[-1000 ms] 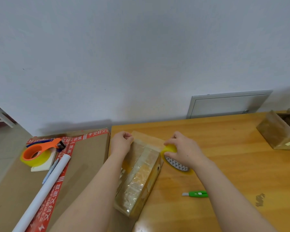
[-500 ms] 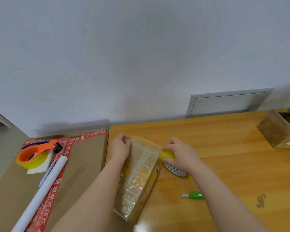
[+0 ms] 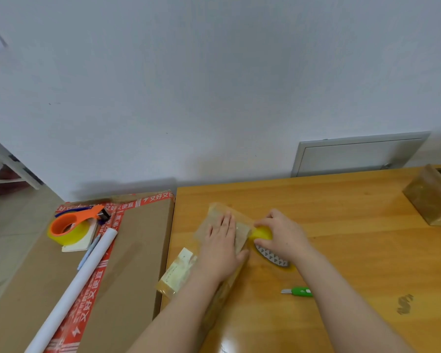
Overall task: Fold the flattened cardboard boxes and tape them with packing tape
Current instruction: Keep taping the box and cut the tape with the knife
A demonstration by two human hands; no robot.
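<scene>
Small taped cardboard box [image 3: 181,270] at seven o'clock on the bench [image 3: 341,212] — left hand [image 3: 220,248] presses it, fingers [image 3: 225,224] straight; at its three o'clock, right hand [image 3: 284,235] grips a yellow tape roll [image 3: 261,233]. Probably light, crushable, slick — hold its long sides

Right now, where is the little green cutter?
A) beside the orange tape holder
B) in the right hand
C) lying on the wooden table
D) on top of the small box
C: the green cutter lies on the wooden table, untouched; the right hand grips the yellow tape roll instead.
</scene>
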